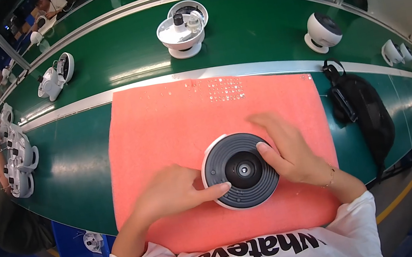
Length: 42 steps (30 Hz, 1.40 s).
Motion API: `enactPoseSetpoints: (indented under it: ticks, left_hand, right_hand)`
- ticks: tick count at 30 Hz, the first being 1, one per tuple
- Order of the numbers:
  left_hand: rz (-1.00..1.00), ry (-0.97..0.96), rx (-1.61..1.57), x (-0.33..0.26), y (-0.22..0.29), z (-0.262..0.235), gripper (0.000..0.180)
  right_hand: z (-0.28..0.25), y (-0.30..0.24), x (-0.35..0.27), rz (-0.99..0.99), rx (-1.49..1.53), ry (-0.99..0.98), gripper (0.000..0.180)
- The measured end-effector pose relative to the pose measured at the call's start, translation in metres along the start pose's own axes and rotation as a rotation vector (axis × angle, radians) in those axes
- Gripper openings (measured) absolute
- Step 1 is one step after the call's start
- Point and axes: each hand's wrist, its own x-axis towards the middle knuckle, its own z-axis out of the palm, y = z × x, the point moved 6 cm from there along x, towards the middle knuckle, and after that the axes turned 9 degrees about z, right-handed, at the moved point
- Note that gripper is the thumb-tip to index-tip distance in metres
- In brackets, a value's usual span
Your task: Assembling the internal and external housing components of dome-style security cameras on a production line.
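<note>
1. The left hand [170, 192] and the right hand [290, 155] rest with flat fingers on a round grey disc with a white rim [241, 171]; neither hand is closed around it.
2. The disc lies between the hands on a pink foam mat [161, 125].
3. Beyond the hands the mat is bare up to a patch of small screws [224, 89] near its far edge.
4. Right of the right hand, past the mat edge, a black bag [362, 106] lies on the green desk [74, 162].

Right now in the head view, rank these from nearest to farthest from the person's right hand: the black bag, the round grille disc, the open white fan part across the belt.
1. Round grille disc: touching the right hand.
2. Black bag: to the right, off the pink mat.
3. Open white fan part: far across the green belt.
</note>
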Motion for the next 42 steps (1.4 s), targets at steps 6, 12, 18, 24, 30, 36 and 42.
enactPoseSetpoints:
  ticks: [6,12,18,24,30,36,42]
  left_hand:
    - [0.163,0.152,-0.86,-0.011,-0.011,0.032,0.066]
    - [0.432,0.528,-0.407,-0.027,0.012,-0.011,0.09]
    - [0.459,0.623,-0.356,-0.039,0.003,-0.045,0.091]
    - [0.661,0.743,-0.819,-0.037,-0.074,-0.091,0.073]
    - [0.729,0.997,-1.222,-0.011,-0.09,-0.117,0.08]
    - [0.669,1.112,-1.236,0.016,-0.128,-0.134,0.082]
    - [0.337,0.897,-1.286,0.037,-0.124,-0.13,0.064]
  right_hand:
    - [0.027,-0.001,-0.003,0.288,0.338,-0.326,0.045]
    - [0.025,-0.033,0.017,-0.019,0.223,-0.116,0.069]
    - [0.023,-0.056,0.046,-0.227,0.227,0.026,0.07]
    - [0.034,-0.088,0.078,-0.122,0.499,-0.137,0.086]
    - [0.064,-0.107,0.093,-0.356,0.272,0.26,0.094]
    - [0.086,-0.084,0.123,-0.201,0.318,0.211,0.091]
    - [0.115,-0.02,0.166,0.025,0.737,0.183,0.078]
